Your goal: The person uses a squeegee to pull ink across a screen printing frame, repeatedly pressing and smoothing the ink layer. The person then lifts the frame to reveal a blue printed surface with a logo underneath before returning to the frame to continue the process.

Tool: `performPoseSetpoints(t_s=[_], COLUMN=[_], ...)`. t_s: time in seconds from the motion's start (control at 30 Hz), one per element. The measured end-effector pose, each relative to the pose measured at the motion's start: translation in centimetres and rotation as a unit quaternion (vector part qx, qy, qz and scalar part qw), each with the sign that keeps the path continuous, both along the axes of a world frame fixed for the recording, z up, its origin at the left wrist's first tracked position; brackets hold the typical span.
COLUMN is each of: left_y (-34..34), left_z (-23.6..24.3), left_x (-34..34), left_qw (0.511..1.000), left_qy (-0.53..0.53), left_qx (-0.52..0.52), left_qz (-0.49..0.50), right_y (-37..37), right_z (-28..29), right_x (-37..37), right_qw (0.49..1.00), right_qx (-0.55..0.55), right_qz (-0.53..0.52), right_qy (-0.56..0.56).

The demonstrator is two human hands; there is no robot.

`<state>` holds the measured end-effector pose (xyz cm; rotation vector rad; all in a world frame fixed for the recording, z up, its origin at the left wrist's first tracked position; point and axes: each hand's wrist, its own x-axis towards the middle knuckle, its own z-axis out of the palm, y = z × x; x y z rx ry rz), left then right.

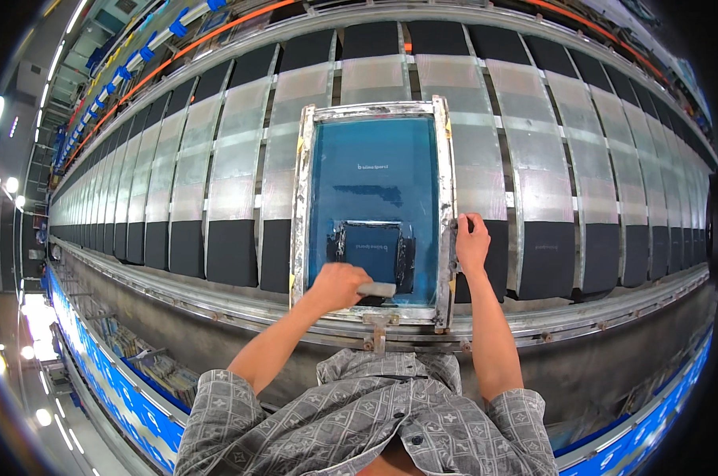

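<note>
A screen printing frame (302, 182) with worn, ink-stained metal rails lies before me, its blue mesh (375, 147) stretched inside. Closed around the grey handle of a squeegee (379, 290), my left hand (339, 287) is over the near end of the mesh. The squeegee's lower edge is mostly hidden. Black ink (406, 266) smears the mesh on both sides of a small dark rectangular area (372, 240) with light print. My right hand (472, 240) is at the frame's right rail, fingers curled and fingertips against its edge.
A long row of flat boards (531, 159) runs left to right, each carrying dark fabric pieces (545, 258) with pale sheeting across the middle. A metal rail (533, 324) passes along the near side. Blue-panelled shelving (113, 377) stands at lower left, and an orange rail (216, 36) borders the far side.
</note>
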<state>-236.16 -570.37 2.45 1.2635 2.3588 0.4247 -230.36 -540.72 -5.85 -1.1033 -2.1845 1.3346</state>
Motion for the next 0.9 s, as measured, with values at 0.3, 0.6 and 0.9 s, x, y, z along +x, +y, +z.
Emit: performPoseSetpoints(t_s=[0.3,0.6,0.9], left_y=[2.9,-6.3,-18.5], left_z=[-1.2,-0.2,0.4], left_x=[-6.4,5.1,-2.7], left_qw=[0.989,0.974,0.987], left_qy=[0.130,0.190,0.126], left_qx=[0.067,0.093,0.060], left_qz=[0.035,0.079,0.085], right_y=[0.0,-4.4,-18.1], right_z=[0.7,5.7,2.3], right_x=[-0.4,-2.7,-6.8], right_qw=[1.000,1.000,0.997], right_qx=[-0.004,0.000,-0.027], right_qz=[0.020,0.027,0.030], right_qy=[-0.012,-0.002,0.064])
